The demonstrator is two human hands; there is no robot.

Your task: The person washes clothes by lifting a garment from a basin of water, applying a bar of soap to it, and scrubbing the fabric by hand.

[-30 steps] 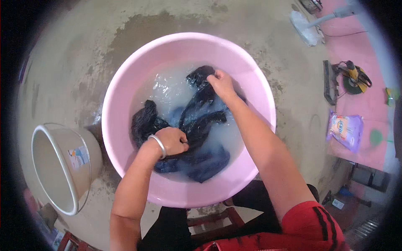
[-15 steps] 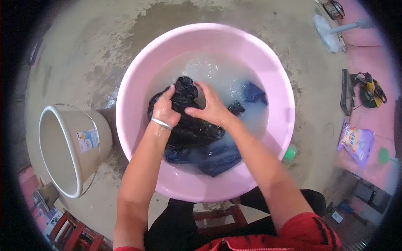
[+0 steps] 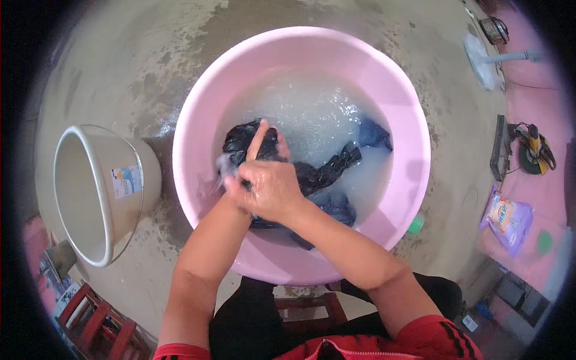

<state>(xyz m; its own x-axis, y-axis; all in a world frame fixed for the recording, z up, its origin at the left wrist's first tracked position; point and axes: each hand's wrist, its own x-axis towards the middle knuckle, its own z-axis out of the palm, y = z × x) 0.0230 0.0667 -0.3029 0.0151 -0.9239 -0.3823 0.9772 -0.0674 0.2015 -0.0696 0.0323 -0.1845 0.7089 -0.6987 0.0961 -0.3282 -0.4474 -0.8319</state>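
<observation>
A pale bucket point(image 3: 129, 157) stands left of the pink basin point(image 3: 181, 144). Inside, left of centre, wet black cloth point(image 3: 239, 139) bunches against the left hand point(image 3: 258, 146), its fingers stretched toward the far side; its grip is hidden. The right hand point(image 3: 273, 185) crosses nearer, fingers curled; whether they clench cloth is unclear. Dark blue cloth point(image 3: 374, 133) lies right, in cloudy water point(image 3: 300, 99).
</observation>
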